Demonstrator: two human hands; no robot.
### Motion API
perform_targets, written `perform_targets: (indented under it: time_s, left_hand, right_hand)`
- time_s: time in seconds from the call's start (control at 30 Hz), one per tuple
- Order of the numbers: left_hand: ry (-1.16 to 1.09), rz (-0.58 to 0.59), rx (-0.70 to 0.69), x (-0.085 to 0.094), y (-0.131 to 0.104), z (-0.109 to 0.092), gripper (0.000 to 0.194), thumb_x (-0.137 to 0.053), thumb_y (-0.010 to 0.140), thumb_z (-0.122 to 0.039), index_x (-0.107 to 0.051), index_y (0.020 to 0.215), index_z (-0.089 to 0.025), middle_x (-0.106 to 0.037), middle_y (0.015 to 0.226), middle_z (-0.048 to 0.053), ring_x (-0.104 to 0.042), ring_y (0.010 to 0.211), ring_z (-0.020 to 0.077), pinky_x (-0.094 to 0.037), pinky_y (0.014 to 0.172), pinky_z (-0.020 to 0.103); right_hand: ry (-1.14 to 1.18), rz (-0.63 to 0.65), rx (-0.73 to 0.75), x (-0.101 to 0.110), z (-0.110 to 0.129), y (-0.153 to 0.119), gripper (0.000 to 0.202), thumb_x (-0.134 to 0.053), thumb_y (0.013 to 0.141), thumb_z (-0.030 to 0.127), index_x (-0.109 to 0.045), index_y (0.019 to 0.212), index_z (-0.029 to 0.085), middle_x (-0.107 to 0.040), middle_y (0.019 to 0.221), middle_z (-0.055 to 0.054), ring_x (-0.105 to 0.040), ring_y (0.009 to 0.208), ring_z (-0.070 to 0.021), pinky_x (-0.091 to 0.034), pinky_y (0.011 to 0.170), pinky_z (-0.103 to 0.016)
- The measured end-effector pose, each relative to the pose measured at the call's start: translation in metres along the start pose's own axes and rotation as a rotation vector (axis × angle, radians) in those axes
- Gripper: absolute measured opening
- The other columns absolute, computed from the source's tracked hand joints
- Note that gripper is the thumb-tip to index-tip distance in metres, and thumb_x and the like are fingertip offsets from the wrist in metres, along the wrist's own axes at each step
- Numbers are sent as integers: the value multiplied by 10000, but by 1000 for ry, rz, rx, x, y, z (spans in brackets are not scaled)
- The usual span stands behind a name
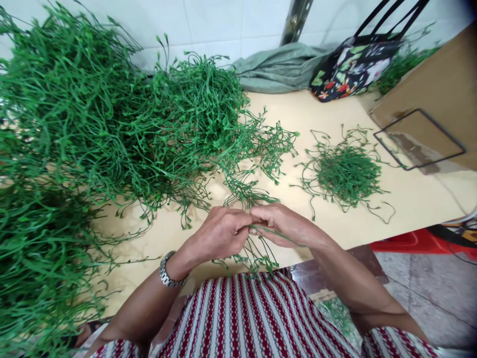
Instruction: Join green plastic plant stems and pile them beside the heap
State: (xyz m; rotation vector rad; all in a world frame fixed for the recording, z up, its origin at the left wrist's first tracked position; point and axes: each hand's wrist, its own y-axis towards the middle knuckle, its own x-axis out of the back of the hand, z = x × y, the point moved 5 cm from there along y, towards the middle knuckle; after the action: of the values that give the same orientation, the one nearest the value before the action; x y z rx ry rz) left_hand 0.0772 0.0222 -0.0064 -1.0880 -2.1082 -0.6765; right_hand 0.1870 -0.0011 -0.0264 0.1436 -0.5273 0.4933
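My left hand (222, 232), with a metal watch on its wrist, and my right hand (283, 224) meet at the table's front edge. Both are closed, fingertips touching, around thin green stems (265, 261) with small bud-like tips. Some stems hang below my fingers toward my shirt, and one lies across my right palm. Just how the fingers grip them is hidden. Beyond my hands, loose stems (244, 189) trail from a large tangled heap (122, 114) of the same kind. To the right sits a small separate pile (346, 171) of stems.
The pale tabletop (283, 107) runs along a tiled wall. At its back lie a grey-green cloth (279, 69) and a black floral bag (352, 69). A cardboard box (436, 99) and a thin dark rectangular frame (419, 112) stand at the right. Below is a red plastic object (410, 241).
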Motion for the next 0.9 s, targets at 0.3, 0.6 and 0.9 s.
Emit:
perform_targets:
  time_s: [0.3, 0.6, 0.9]
  left_hand:
    - [-534, 17, 167, 8, 5, 15, 189, -521, 725, -148, -540, 537, -139, -486, 521, -4, -389, 492, 82, -289, 483, 225]
    - [-1199, -222, 497, -2, 0, 40, 226, -678, 652, -322, -657, 682, -100, -633, 577, 40, -462, 376, 66, -346, 384, 208]
    - [-1192, -387, 512, -4, 6, 37, 136, -706, 630, -241, -660, 588, -120, -569, 488, -14, -478, 400, 66, -378, 443, 214]
  right_hand:
    - [304, -156, -78, 21, -4, -12, 260, -480, 848, 370, -488, 684, 168, -438, 583, 32, -382, 489, -75, -295, 438, -195]
    - [-1009, -904, -486, 141, -75, -87, 144, -547, 792, 223, -667, 829, 155, -644, 866, -151, -548, 815, -251, -399, 707, -373]
    - [-440, -548, 33, 55, 8, -22, 288, -511, 854, 268, -540, 1135, 213, -619, 1065, -90, -575, 964, -209, -471, 826, -396]
